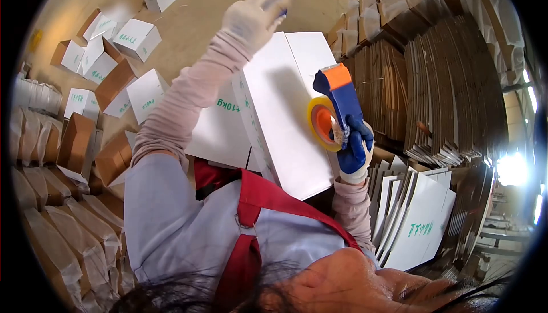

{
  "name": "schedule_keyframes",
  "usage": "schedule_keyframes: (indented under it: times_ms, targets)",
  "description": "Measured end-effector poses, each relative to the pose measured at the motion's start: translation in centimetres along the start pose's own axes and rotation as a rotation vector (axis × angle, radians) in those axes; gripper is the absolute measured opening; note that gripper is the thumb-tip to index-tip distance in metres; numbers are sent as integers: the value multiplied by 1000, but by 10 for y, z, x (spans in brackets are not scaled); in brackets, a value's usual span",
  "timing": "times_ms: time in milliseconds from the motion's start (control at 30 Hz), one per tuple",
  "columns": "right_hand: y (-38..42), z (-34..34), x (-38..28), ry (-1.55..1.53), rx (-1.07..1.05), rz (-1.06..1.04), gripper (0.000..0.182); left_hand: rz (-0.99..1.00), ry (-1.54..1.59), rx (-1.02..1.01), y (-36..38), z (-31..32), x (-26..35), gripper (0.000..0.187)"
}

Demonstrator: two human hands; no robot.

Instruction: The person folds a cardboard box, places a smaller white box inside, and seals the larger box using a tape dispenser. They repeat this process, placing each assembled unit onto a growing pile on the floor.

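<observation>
My right hand, in a white glove with blue coating, grips the handle of a tape dispenser. This dispenser has a blue body, an orange top and a roll of yellowish tape on an orange hub. It is held above the right side of a long white carton. My left hand, gloved the same way, is raised over the far end of the carton. Its blue-tipped fingers are stretched out and somewhat blurred, and I see nothing between them. The carton's white top shows a lengthwise seam.
A white carton with green print adjoins the long one on the left. Several open boxes lie on the floor. Flattened cardboard is stacked at right, with white printed sheets nearer me. Wrapped bundles line the lower left.
</observation>
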State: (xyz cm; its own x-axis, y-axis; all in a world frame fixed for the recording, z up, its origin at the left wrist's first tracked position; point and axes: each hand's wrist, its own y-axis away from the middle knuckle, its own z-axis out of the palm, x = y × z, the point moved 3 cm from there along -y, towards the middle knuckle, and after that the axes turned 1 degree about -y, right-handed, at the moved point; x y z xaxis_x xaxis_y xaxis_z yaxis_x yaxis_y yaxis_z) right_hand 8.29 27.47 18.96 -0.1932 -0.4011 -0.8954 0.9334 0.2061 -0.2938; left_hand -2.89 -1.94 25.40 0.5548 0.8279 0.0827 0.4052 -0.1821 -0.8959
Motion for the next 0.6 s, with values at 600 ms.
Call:
schedule_keyframes:
  times_ms: [600]
  targets:
    - [9, 0, -4, 68, -29, -71, 26, -1164, 1335, -880, 21, 21, 70, 43]
